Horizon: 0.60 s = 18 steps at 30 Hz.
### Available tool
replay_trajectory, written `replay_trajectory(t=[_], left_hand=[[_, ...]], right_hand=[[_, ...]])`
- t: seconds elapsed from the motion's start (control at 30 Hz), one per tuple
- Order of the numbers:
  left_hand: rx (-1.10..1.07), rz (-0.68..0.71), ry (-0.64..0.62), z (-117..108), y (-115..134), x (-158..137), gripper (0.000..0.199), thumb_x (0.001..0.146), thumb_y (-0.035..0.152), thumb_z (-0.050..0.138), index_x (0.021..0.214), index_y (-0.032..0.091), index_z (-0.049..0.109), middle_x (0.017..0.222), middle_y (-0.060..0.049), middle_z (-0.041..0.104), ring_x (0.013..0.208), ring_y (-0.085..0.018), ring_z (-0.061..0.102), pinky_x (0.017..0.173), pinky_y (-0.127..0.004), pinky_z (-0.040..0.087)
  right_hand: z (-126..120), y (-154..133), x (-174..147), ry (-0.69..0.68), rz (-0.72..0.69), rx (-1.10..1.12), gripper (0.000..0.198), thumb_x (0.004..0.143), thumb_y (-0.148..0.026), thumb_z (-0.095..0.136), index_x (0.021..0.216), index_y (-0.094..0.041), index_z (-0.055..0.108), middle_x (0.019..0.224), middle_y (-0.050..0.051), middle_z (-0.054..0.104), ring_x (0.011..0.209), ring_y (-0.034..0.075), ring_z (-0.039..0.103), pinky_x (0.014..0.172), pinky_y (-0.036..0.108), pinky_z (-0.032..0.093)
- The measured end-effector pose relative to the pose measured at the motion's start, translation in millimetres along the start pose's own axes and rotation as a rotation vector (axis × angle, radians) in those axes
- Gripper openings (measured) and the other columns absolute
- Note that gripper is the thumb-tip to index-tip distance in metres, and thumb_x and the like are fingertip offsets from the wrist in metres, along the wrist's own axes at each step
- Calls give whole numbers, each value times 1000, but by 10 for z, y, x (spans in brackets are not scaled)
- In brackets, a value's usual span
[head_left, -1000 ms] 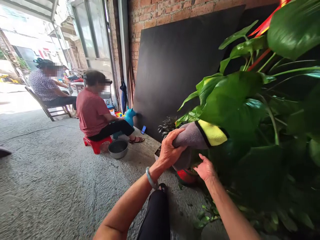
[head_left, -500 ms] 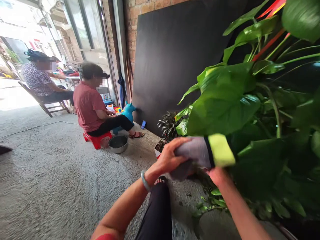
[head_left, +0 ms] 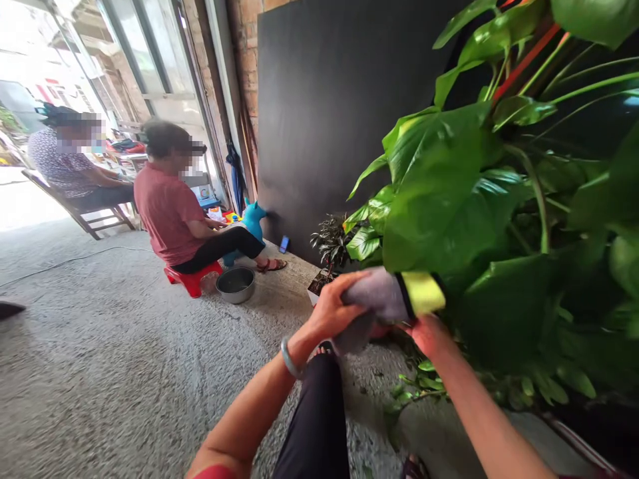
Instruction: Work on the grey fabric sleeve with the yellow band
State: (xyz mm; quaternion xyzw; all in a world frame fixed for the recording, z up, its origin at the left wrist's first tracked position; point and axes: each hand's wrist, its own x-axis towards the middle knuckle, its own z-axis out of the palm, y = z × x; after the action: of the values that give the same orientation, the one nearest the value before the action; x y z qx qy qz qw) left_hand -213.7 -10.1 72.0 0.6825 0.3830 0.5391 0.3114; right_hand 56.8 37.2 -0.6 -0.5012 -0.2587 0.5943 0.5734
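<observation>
Grey-yellow cloth gripped by both hands, left hand, right hand.

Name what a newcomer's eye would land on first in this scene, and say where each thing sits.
The big-leaved green plant fills the right side, in front of a black board leaning on the brick wall. At centre, the left hand and right hand grip a grey and yellow cloth. At left, a person in a red shirt sits by a metal bowl.
</observation>
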Motion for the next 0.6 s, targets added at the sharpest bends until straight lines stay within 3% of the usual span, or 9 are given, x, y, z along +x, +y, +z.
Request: replay_trajectory(t=[0.07,0.13,0.17,0.23,0.3,0.37,0.43,0.5,0.6], left_hand=[[39,77,182,73,62,284,63,83,15,79,146,22,75,151,-10,75,142,-32,68,128,-51,50],[131,71,222,207,-16,386,63,83,13,79,145,20,75,152,-12,73,142,-33,68,128,-52,50],[189,29,169,269,-95,342,64,80,11,79,143,20,76,149,-13,74,140,-34,69,127,-53,52],[284,-98,-62,324,-270,97,65,74,8,82,138,18,81,139,-16,79,131,-38,74,119,-54,58],[283,-198,-335,254,-381,-219,62,71,9,83,132,20,84,129,-13,84,121,-37,78,112,-50,62],[184,-219,-436,88,-363,-414,60,73,11,81,131,23,85,129,-9,85,119,-33,79,112,-46,61],[79,-164,-298,-85,-226,-373,59,76,12,79,134,24,83,134,-7,83,125,-31,78,118,-46,59],[48,-64,-20,-171,-52,-125,59,80,12,78,137,24,80,141,-6,80,135,-31,73,124,-49,55],[118,69,331,-45,70,283,60,85,13,76,144,24,74,149,-7,74,144,-34,66,130,-52,50]], right_hand=[[88,40,10,-16,30,9,21,96,-28,85,85,-21,69,88,-1,76,81,18,75,77,35,66],[123,73,15,-18,60,11,18,102,-31,80,94,-18,71,95,1,76,84,17,74,78,36,66],[110,79,14,-9,69,8,17,104,-33,79,98,-18,72,97,1,76,84,17,73,78,35,66],[31,63,3,23,82,-2,18,105,-36,78,103,-19,73,100,2,76,82,16,72,75,34,65],[-83,10,-18,51,88,-14,18,105,-35,78,103,-18,73,99,1,75,80,16,72,73,32,64],[-173,-61,-42,63,87,-20,18,104,-30,79,95,-18,71,93,-1,74,77,15,71,71,31,63],[-195,-117,-62,62,81,-18,22,102,-23,80,84,-18,67,82,-3,71,71,14,69,69,31,62],[-144,-136,-79,54,80,-10,27,100,-18,79,78,-20,64,77,-4,70,69,14,68,69,31,63],[-18,-102,-100,35,95,-3,16,101,-21,79,89,-18,69,89,-2,73,77,15,71,72,32,64]])
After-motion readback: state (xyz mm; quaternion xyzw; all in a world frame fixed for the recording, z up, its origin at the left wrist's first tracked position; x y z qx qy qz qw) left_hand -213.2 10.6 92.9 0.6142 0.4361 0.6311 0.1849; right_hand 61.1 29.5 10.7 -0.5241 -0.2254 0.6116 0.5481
